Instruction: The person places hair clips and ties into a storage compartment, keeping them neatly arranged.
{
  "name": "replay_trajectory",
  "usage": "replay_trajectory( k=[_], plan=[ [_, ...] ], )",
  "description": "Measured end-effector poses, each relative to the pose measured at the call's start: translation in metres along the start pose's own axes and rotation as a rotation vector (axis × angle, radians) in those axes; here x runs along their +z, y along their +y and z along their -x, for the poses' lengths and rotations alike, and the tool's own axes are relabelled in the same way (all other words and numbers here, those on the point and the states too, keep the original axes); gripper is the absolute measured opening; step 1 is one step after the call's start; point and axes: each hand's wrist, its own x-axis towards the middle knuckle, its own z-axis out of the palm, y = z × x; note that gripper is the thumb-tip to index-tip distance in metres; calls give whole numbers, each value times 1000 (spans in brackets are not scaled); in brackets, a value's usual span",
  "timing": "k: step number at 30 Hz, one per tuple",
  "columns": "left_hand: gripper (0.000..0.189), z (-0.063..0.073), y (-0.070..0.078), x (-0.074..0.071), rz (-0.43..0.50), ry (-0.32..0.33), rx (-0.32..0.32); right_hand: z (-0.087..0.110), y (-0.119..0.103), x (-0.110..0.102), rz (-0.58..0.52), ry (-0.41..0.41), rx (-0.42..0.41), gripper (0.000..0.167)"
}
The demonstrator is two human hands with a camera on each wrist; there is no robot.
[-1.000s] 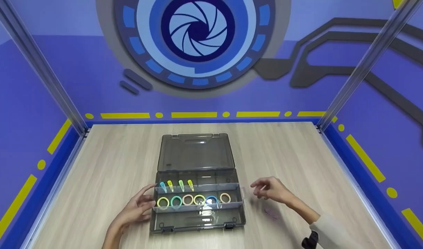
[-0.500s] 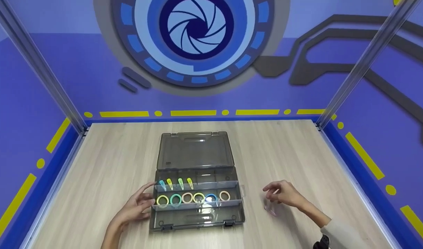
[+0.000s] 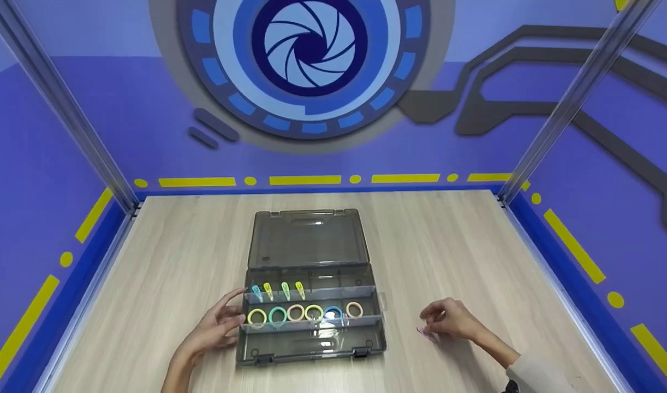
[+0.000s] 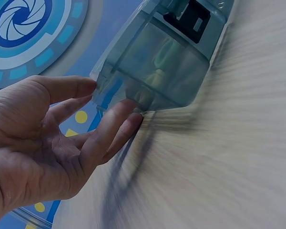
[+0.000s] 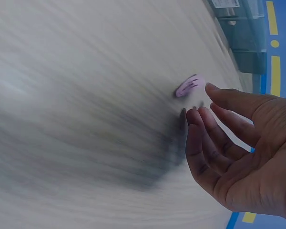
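A grey see-through divided box (image 3: 311,349) stands with its lid raised on the table. My left hand (image 3: 213,329) is at its left end, fingertips touching the side wall; in the left wrist view the fingers (image 4: 117,121) are loosely bent against the box's end. On the right, my right hand (image 3: 448,319) hovers low over a purple snap hair clip (image 3: 425,332). In the right wrist view that clip (image 5: 188,86) lies on the table just past the thumb and fingertips, which are apart with nothing between them.
Several coloured snap hair clips (image 3: 285,291) stand along the box's rear divider. Several hair-tie rings (image 3: 296,313) line the middle compartment. The lid (image 3: 311,237) leans back behind the box. Printed blue panels and metal posts (image 3: 579,98) surround the wooden table (image 3: 191,245).
My right hand has moved right, away from the box, and down toward the purple hair clip. The left hand stays at the box's left side.
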Motion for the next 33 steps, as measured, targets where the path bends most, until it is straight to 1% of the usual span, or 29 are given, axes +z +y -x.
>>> replay_trajectory(
  k=[2,6,11,16,20,22,28,33],
  plan=[
    [67,0,0,0,-1,5,-4,0,2,4,24,1,13,23],
    [67,0,-1,-1,5,-8,-5,0,2,10,83,17,34,24],
    [68,0,-2,-2,4,-28,17,-2,1,14,125,42,37,20],
    [68,2,-2,-2,7,-37,14,-3,1,17,132,42,36,15],
    [70,1,-3,-4,6,-55,24,-4,-1,18,135,39,57,12],
    [70,0,-4,-4,4,-57,30,-4,-2,17,127,33,62,13],
    [70,1,-1,-3,0,-39,13,-5,0,18,104,19,53,19],
    [72,0,-1,-4,-9,-58,38,-5,0,19,95,27,45,10]
  ],
)
